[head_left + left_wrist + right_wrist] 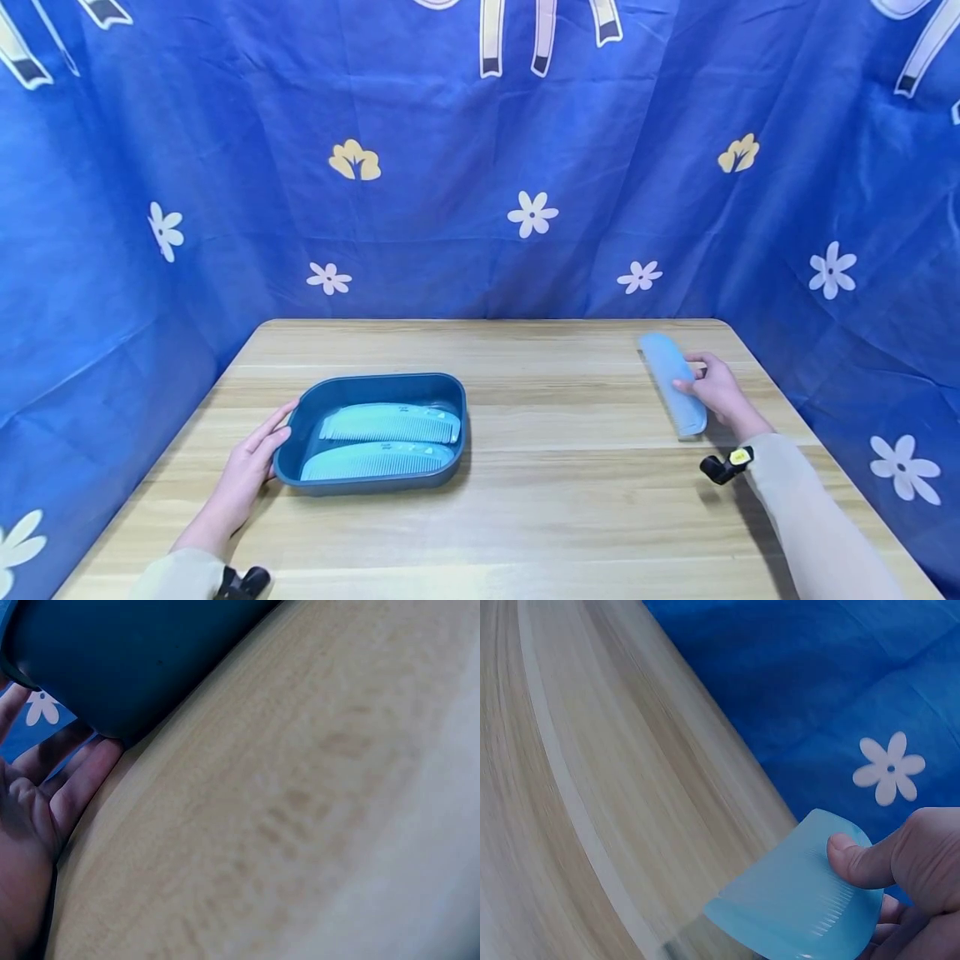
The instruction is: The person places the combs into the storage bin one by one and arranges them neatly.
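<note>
My right hand pinches a pale blue comb near the table's right side, thumb on its face. In the right wrist view, the thumb of the right hand presses the comb, and its teeth show faintly. At the left, a dark teal oblong box holds two light blue combs, a far one and a near one, lying side by side. My left hand grips the box's left end; the left wrist view shows the fingers of the left hand against the box wall.
A light wooden table bears everything. Blue cloth with white flowers encloses its back and sides. Camera mounts sit on the two wrists, the right one above the table.
</note>
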`<control>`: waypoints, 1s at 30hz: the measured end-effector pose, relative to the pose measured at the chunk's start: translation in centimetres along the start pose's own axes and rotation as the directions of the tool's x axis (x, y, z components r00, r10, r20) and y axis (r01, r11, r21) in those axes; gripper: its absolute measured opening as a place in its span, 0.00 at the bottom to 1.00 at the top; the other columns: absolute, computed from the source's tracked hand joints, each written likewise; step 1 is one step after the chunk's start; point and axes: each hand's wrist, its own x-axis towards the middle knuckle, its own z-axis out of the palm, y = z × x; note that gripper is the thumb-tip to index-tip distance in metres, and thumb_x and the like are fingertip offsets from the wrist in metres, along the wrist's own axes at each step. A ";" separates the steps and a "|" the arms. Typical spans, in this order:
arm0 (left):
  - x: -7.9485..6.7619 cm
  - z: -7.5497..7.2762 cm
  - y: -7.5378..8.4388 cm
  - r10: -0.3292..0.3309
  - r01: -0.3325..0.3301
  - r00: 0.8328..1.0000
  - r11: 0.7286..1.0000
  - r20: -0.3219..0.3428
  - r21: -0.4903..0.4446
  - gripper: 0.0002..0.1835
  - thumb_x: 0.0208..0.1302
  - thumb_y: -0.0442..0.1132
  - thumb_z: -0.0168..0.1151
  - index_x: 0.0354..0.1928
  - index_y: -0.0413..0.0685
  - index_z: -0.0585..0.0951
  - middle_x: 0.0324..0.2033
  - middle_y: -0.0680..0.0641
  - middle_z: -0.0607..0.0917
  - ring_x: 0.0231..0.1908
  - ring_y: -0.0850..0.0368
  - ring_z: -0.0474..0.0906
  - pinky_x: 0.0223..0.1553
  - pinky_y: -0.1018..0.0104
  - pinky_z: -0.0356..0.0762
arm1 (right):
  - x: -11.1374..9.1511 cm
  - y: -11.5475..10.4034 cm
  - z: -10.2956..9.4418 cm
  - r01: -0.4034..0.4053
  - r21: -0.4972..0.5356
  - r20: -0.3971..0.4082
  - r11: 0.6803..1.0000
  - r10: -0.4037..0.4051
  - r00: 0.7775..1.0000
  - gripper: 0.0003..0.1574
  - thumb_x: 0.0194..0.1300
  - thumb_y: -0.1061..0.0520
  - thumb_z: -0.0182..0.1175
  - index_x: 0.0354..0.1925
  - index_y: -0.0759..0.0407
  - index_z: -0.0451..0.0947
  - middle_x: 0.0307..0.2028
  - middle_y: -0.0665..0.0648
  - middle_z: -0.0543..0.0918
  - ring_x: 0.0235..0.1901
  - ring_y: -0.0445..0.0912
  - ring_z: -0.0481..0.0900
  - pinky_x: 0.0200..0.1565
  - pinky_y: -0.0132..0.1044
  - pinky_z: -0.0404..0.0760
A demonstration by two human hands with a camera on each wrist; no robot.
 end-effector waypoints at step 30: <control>0.0 0.0 0.1 0.001 -0.002 1.000 1.000 0.009 0.026 0.27 0.70 0.48 0.49 0.69 0.60 0.61 0.51 0.71 0.72 0.41 0.71 0.78 0.35 0.73 0.78 | -0.5 -3.3 2.7 0.090 0.037 0.073 0.995 -0.092 0.993 0.37 0.59 0.63 0.63 0.63 0.68 0.60 0.43 0.67 0.69 0.39 0.54 0.69 0.37 0.37 0.74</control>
